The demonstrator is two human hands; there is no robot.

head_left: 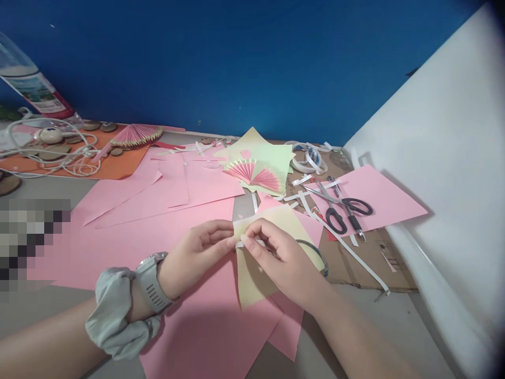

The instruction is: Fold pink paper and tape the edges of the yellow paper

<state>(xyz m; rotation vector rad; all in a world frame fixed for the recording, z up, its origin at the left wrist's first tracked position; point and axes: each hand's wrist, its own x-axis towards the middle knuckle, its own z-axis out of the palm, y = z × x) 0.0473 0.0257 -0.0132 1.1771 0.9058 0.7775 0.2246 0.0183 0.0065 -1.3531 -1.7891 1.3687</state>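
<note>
Between both hands is a small pale yellow piece of paper (239, 230), pinched at its edges near the middle of the view. My left hand (203, 250) holds its left side with thumb and fingers together. On the right side, the thumb and fingertips of my right hand (282, 258) press on it. A white edge shows under the thumbs; I cannot tell if it is tape or paper. Directly below lies a larger pale yellow sheet (252, 287), partly covered by my right hand. Whether the two yellow pieces are joined is hidden.
Pink sheets (201, 331) spread underneath. Black-handled scissors (335, 202) and a pen (353, 218) lie right, on pink paper and cardboard (343, 268). Tape rolls (310, 158) and pleated pink paper fans (254, 176) sit behind. A bottle (35, 87) and white cable (84, 152) are left.
</note>
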